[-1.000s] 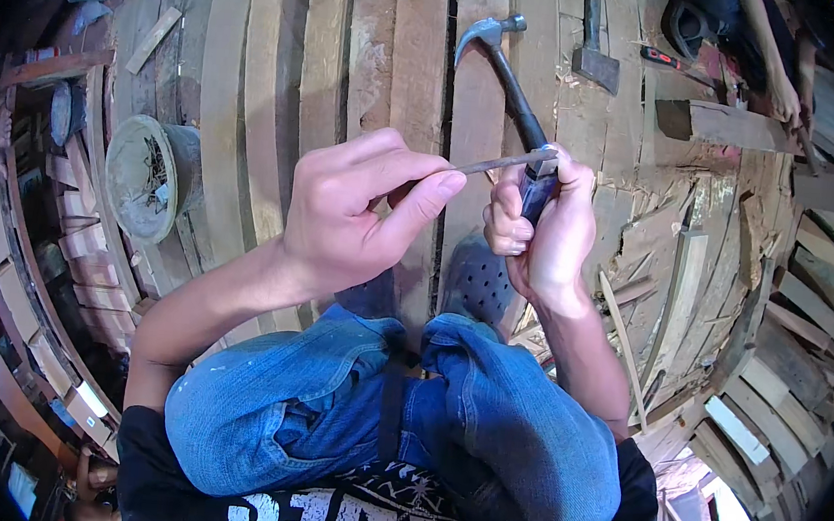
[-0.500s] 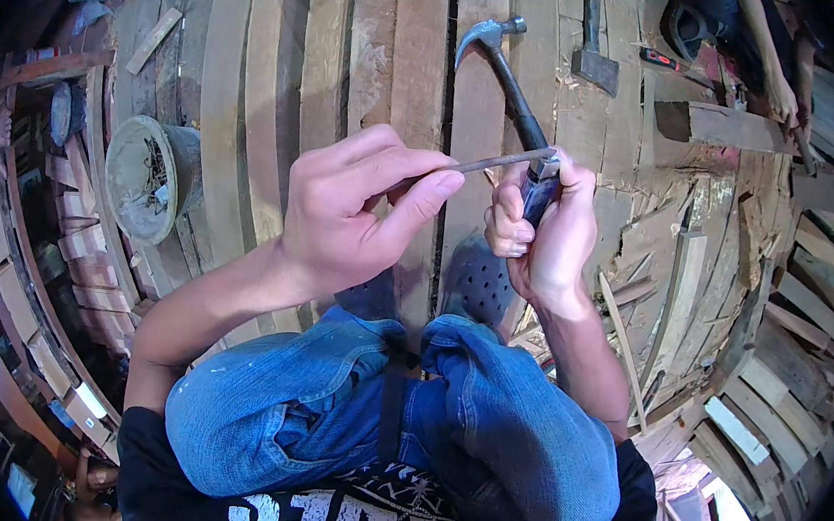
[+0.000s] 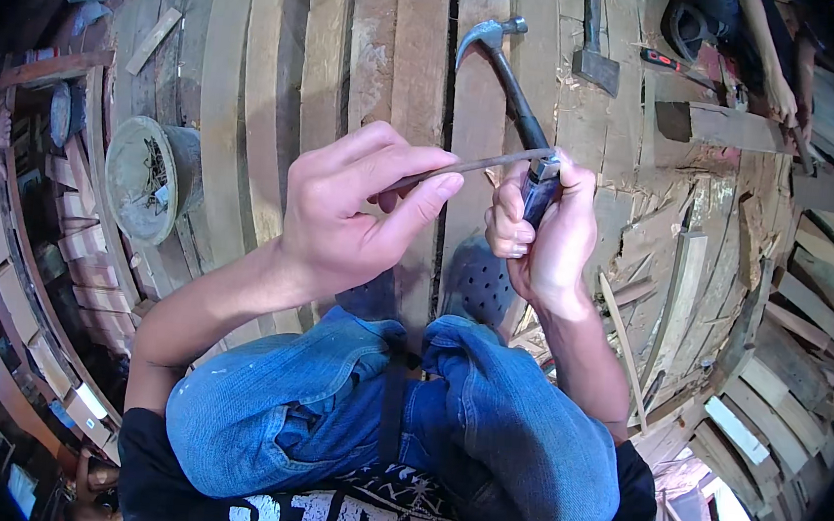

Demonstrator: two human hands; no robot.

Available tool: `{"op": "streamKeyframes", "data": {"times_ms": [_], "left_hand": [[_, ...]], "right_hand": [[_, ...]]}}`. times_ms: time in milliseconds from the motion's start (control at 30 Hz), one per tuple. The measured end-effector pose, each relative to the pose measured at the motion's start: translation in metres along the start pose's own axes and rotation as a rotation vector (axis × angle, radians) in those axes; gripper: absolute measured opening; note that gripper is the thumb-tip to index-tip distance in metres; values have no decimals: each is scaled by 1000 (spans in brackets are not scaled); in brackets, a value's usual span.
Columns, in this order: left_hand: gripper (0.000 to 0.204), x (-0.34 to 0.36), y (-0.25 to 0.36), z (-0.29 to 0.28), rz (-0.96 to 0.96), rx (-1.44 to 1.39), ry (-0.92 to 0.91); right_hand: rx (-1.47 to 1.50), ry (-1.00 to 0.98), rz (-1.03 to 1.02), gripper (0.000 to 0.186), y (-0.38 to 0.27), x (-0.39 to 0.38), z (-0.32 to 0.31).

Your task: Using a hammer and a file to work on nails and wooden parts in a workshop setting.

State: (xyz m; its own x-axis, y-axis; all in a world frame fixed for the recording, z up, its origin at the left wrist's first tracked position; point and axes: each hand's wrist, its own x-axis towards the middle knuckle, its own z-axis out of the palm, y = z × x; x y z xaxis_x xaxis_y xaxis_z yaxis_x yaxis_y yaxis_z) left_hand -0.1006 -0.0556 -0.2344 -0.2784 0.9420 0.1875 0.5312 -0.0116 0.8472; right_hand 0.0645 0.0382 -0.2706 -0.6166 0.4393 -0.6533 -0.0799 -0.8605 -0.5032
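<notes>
My left hand pinches a thin brown stick between thumb and fingers. The stick slants to the right, slightly bowed, and its far tip meets the metal top of a dark lighter. Around that lighter my right hand is closed, thumb up by its top end. No flame can be made out. Just beyond, a claw hammer lies on the planks, its handle running back toward the lighter and partly hidden behind it.
A bucket with scraps inside stands at left. Beyond the hammer lie a hatchet-like tool and a red-and-black handled tool. Wood offcuts litter the right. Another person's arm reaches in at the upper right.
The brown stick has turned slightly in my left fingers and now looks more bowed, with more of its near end showing. My right hand and the lighter have hardly moved.
</notes>
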Motion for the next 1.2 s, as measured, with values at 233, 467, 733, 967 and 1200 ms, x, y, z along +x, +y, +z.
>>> {"op": "streamKeyframes", "data": {"times_ms": [233, 467, 733, 967, 1200], "left_hand": [[17, 0, -2, 1, 17, -7, 7], [15, 2, -3, 0, 53, 22, 22], [12, 3, -3, -1, 13, 31, 20], [12, 1, -1, 0, -4, -39, 11], [12, 1, -2, -2, 13, -14, -10]], "right_hand": [[23, 24, -9, 56, 1, 1, -1], [51, -68, -12, 52, 1, 3, -4], [45, 33, -16, 52, 1, 2, -1], [26, 8, -2, 55, 1, 1, -1], [11, -2, -18, 56, 0, -1, 3]]}}
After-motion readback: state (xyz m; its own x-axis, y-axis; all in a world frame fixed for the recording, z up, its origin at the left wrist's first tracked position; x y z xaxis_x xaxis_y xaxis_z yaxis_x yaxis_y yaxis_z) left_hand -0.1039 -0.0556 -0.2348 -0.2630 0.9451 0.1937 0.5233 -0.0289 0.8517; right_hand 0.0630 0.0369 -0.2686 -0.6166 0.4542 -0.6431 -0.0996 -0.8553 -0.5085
